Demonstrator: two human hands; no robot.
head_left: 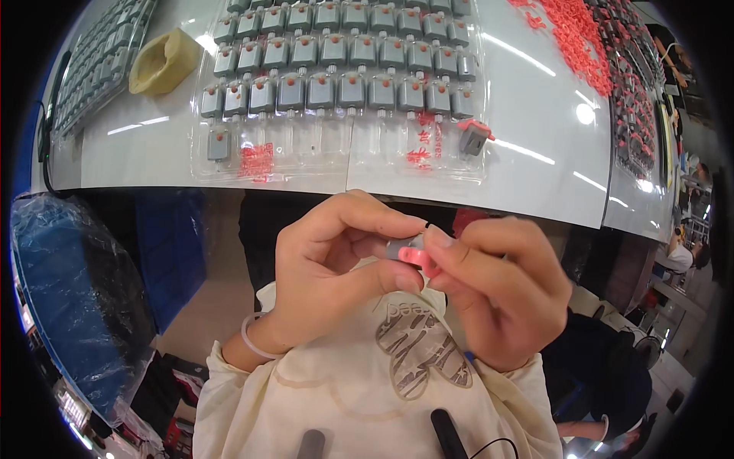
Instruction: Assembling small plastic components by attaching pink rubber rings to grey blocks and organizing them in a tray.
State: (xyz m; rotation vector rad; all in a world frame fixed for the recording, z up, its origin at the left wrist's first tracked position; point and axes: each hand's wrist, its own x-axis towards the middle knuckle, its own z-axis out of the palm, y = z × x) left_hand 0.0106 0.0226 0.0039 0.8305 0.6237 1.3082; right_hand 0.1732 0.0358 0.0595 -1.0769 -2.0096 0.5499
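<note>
Just past the front of the table, above my lap, my left hand (325, 256) pinches a small grey motor (394, 249) between thumb and fingers. A coral plastic clip (419, 258) sits against the motor's end, and my right hand (501, 283) grips it with thumb and forefinger. Fingers cover much of both parts, so how far they are joined is hidden. Beyond my hands, a clear plastic tray (321, 170) holds rows of similar grey motors. At its near right corner lies a motor with a coral clip on it (475, 138).
Loose coral clips (569, 38) are heaped at the far right, beside a tray of dark and coral parts (634, 92). A yellowish tape roll (162, 63) and another motor tray (103, 57) are at left. A plastic-covered blue bin (80, 298) stands beside me.
</note>
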